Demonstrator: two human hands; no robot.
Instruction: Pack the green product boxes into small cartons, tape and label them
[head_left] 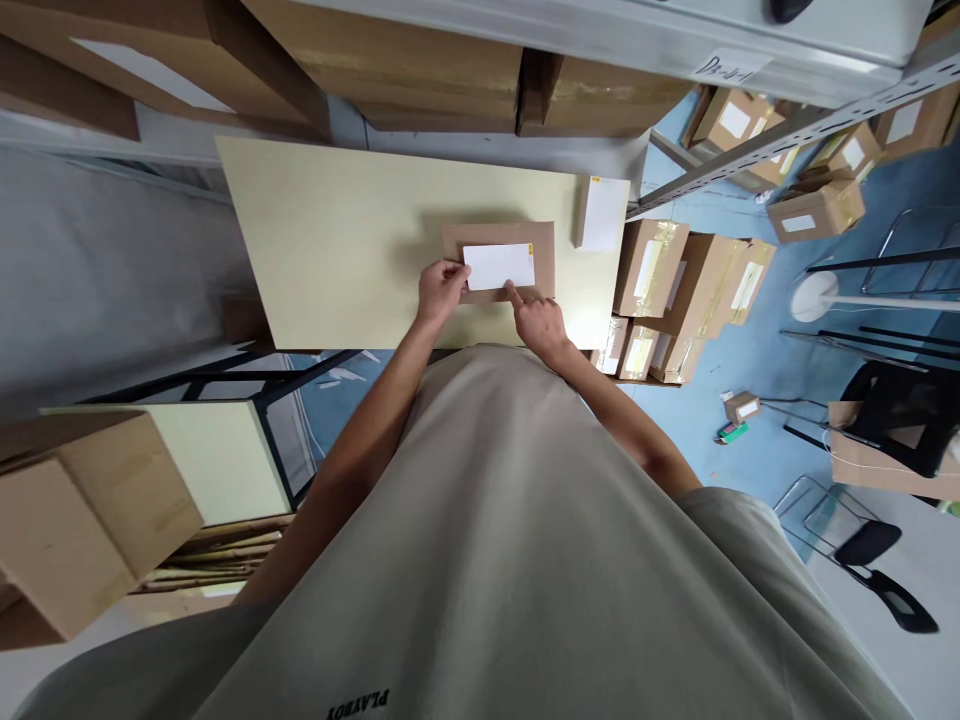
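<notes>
Cream tabletop [337,240] is stretching out ahead of both hands, with big brown boxes [420,70] sitting beyond it. Left hand [442,290] is pinching the left end of a white label [499,266], thumb against fingers; right hand [540,322] is resting an extended index finger on its near edge, other fingers curling in. Label's lying over a brown carton [544,260], just ahead of and between the hands. Can't tell if it's sticking yet. Imo, squaring it up first, then smoothing outward, is probably avoiding wrinkles.
</notes>
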